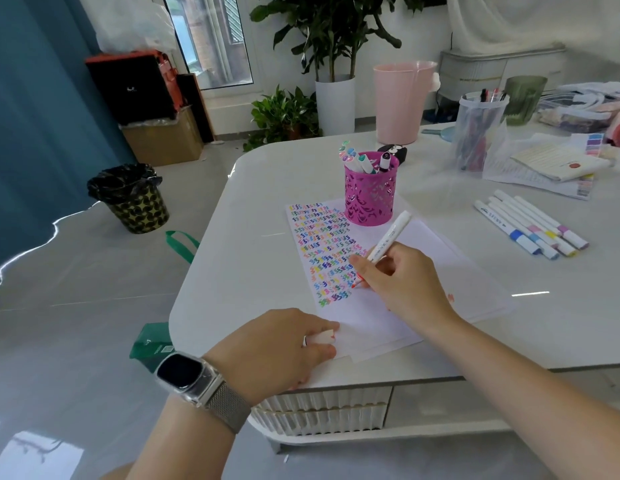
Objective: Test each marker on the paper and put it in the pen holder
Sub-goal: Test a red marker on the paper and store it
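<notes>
1. The white table (267, 188) carries everything the task needs; a sheet of paper (440, 271) lies near its front edge, its left part already filled with rows of small coloured squiggles (322, 251).
2. The magenta pen holder (369, 195) stands upright at the far end of the paper, touching or overlapping its top edge, with several capped markers already standing in it.
3. A row of untested markers (530, 225) lies side by side on the table, well apart to the right of the paper.
4. The right hand (402, 278) grips a white-barrelled marker (388, 239) in a writing hold, fingers curled round the lower barrel, its orange-red tip (354, 285) down at the paper by the lowest rows of squiggles.
5. The left hand (284, 344) rests at the near-left corner of the paper, fingers curled round a small pale object (322, 337), probably this marker's cap, though it is too hidden to be sure.
6. Judged from this, the step in hand is testing the marker, with the task partly done.
7. The next move likely calls for lifting the tip, bringing both hands together to recap it, then reaching over the squiggles to drop it upright into the holder without tipping it.
</notes>
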Motion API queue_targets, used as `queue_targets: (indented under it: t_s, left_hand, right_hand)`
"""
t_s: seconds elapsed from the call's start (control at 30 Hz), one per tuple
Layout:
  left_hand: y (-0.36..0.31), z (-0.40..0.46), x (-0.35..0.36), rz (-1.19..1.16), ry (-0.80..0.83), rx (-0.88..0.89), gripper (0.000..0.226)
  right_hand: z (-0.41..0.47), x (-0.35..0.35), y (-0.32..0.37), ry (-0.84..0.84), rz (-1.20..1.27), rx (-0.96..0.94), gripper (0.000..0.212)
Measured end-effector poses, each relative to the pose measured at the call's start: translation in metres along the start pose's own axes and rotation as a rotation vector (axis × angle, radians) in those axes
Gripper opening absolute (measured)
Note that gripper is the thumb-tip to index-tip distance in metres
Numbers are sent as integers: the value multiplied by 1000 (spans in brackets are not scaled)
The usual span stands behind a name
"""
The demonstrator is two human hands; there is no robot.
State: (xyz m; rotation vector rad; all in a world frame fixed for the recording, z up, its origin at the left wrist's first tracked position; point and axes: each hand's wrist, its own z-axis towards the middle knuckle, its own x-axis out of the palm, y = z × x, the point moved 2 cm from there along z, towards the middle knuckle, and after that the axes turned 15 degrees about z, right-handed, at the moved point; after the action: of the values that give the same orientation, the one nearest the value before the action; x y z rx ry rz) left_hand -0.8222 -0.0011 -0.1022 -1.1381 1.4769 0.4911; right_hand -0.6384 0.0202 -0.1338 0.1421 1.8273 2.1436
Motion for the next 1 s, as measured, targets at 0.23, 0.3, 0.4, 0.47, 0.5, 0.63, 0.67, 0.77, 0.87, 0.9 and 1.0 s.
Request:
queue_targets:
  t_s: [0.23,0.3,0.4,0.47,0.5,0.63,0.67,0.77,0.87,0.9,1.0]
  left_hand:
    - [2,1,1,-2,8,9,35]
    - [1,1,1,1,-1,12,35]
    - [1,1,0,14,-8,15,35]
    - [1,2,1,-6,3,24,33]
    - [1,2,1,-12,8,26,33]
    - [3,3,2,-26,12,23,32]
    - [3,3,2,-27,13,22,32]
    - [5,4,3,-25,16,18,31]
    - [6,4,4,-51,22,20,31]
    - [6,4,4,-58,20,18,30]
    - [6,4,3,-53,17,21,31]
  right_hand:
    - [0,1,-2,15,-26,2,28]
    - [0,1,-2,19,-37,0,28]
    - [1,1,-4,20,-57,-1,31]
    - [1,1,-5,22,-76,2,31]
    - [1,1,-5,20,-84,1,31]
    - [2,-1,-5,17,-69,-3,27]
    - [2,-1,-4,20,-65,-4,26]
    - [2,-1,-4,41,-71,-7,21]
    - [1,-1,-2,40,-80,-8,20]
    - [2,-1,-1,35,-81,-6,20]
    - [1,0,0,68,-55,15,21]
